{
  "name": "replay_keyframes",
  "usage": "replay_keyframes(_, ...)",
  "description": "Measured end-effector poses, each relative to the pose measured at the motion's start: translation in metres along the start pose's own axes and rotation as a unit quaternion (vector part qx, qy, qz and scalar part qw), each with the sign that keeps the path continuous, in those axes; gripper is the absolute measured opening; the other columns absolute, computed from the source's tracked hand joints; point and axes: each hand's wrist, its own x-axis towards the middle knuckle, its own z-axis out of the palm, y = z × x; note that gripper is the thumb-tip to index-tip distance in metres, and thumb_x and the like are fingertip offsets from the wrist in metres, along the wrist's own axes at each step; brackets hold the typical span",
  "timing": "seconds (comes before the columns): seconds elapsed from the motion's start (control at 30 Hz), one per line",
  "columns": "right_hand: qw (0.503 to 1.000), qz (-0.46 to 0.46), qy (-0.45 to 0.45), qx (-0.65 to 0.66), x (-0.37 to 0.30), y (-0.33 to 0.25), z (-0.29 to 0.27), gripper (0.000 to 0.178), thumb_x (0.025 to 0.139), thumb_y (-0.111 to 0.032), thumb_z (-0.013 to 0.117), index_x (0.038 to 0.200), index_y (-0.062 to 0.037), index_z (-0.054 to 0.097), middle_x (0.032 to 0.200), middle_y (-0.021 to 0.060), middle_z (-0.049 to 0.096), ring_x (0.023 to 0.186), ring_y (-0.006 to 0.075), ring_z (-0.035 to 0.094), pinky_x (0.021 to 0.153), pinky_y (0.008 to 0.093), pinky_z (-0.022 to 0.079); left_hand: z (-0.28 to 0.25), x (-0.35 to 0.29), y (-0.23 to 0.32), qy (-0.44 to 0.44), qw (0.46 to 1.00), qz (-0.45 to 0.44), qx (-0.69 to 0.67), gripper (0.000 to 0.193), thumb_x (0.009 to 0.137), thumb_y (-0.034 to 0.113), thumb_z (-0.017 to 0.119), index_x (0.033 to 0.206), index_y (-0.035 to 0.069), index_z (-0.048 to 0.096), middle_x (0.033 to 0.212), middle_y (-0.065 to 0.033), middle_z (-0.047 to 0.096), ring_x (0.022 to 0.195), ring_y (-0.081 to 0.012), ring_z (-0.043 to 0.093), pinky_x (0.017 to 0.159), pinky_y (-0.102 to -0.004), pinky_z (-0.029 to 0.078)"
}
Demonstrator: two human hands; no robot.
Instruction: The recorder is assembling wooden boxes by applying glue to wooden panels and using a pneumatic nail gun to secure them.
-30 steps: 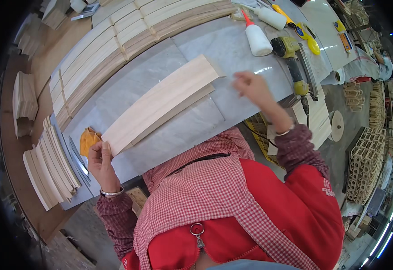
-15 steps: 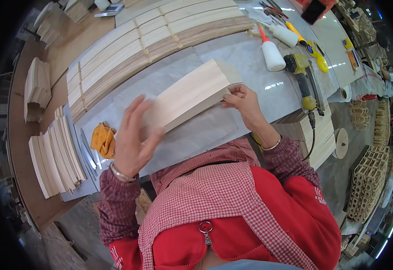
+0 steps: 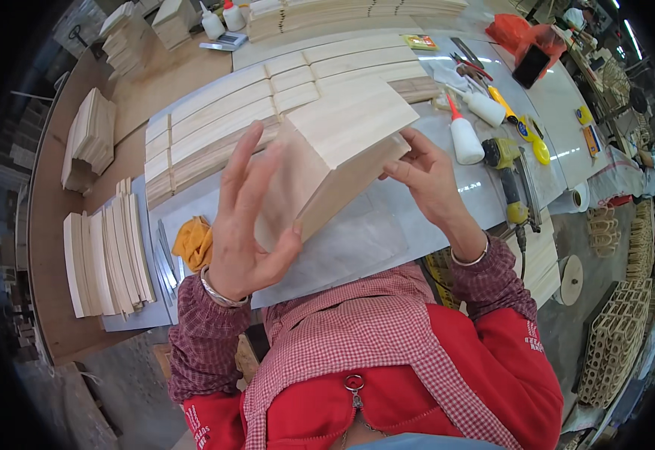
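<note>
A pale wooden box point(image 3: 353, 124) is tilted up above the worktable. My right hand point(image 3: 428, 180) grips its right end, thumb against the lower edge and fingers behind. My left hand point(image 3: 248, 225) is by the box's left side with its fingers spread and slightly blurred. Its thumb tip is at the lower left edge; whether it presses on the wood I cannot tell. Behind the box lie long rows of light wooden boards point(image 3: 215, 120). An orange cloth point(image 3: 192, 244) rests on the table left of my left hand.
Curved wooden strips point(image 3: 110, 255) stand at the left. To the right are a white glue bottle with a red tip point(image 3: 466, 141), another white bottle point(image 3: 485, 109), a yellow-black nail gun point(image 3: 509, 176) with its hose, and a yellow tape measure point(image 3: 539, 150). A phone point(image 3: 531, 67) stands at the far right.
The box has been raised and turned, so its left side now shows. My left hand has shifted slightly right with it, while my right hand keeps its grip. The whole view has shifted too.
</note>
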Motion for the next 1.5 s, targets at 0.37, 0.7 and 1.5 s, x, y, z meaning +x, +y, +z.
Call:
replay_keyframes(0.37,0.996,0.013,-0.086,-0.014,0.004,-0.002,0.003,0.067,0.071,0.006,0.071,0.132,0.0009,0.044,0.118,0.0156,0.057,0.100,0.0230,0.058,0.078,0.0297,0.055,0.000,0.028,0.012,0.015,0.999,0.016,-0.027,0.068,0.072,0.021,0.075,0.130,0.002,0.044,0.132,-0.0220,0.046,0.117,-0.0348,0.051,0.091,-0.0391,0.047)
replay_keyframes(0.7,0.991,0.060,-0.118,0.029,-0.002,-0.003,-0.012,0.072,0.070,0.002,0.074,0.135,-0.0044,0.045,0.121,0.0105,0.058,0.107,0.0195,0.054,0.087,0.0287,0.049,-0.003,0.060,0.030,-0.137,0.983,0.038,0.115,0.048,0.072,0.021,0.076,0.114,0.003,0.060,0.120,-0.0183,0.054,0.098,-0.0303,0.056,0.083,-0.0354,0.047)
replay_keyframes(1.5,0.801,-0.199,-0.401,-0.399,0.016,-0.005,0.126,0.070,0.065,-0.017,0.080,0.129,-0.0077,0.053,0.112,0.0108,0.053,0.098,0.0239,0.052,0.087,0.0330,0.043,-0.023,-0.143,-0.016,0.142,0.963,-0.202,-0.111,0.049,0.068,0.000,0.066,0.114,0.004,0.051,0.124,-0.0154,0.051,0.110,-0.0283,0.053,0.096,-0.0367,0.042)
